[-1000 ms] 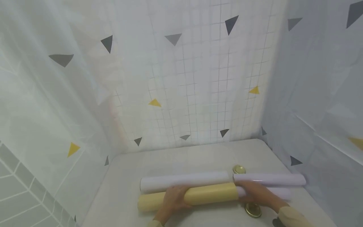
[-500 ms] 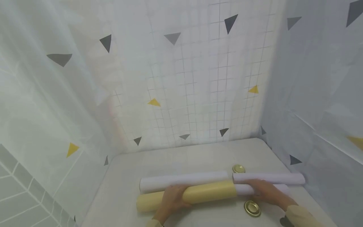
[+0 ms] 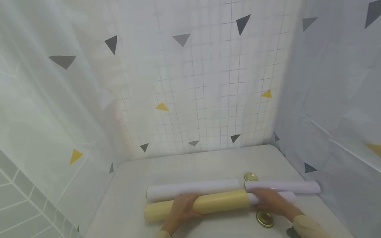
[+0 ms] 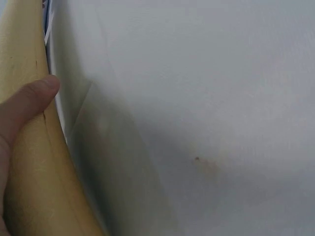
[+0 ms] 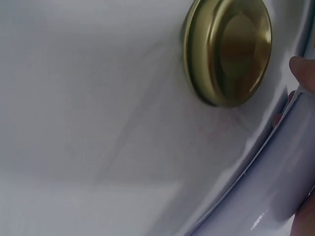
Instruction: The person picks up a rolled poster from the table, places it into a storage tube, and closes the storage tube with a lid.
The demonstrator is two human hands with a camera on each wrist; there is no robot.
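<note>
My left hand (image 3: 182, 207) grips a yellow cardboard tube (image 3: 221, 201) lying across the white surface, thumb along its near side in the left wrist view. A rolled white sheet (image 3: 288, 196) sticks out of the tube's right end; its inner part is hidden inside. Close to that opening, my right hand (image 3: 269, 200) holds the roll with fingers curled round it. In the right wrist view the roll (image 5: 280, 167) looks smooth and glossy. A round gold lid (image 3: 264, 219) lies just in front of the right hand.
Behind the yellow tube lies a white tube (image 3: 193, 190). Another glossy white roll (image 3: 294, 187) lies at the right, beyond the right hand. A second gold lid (image 3: 250, 177) is behind it. Patterned sheeting (image 3: 208, 82) rises at the back and both sides.
The right end of the held roll has shifted left, so less of it shows outside the yellow tube. My right hand slid right along it, then back left. The left hand stays put.
</note>
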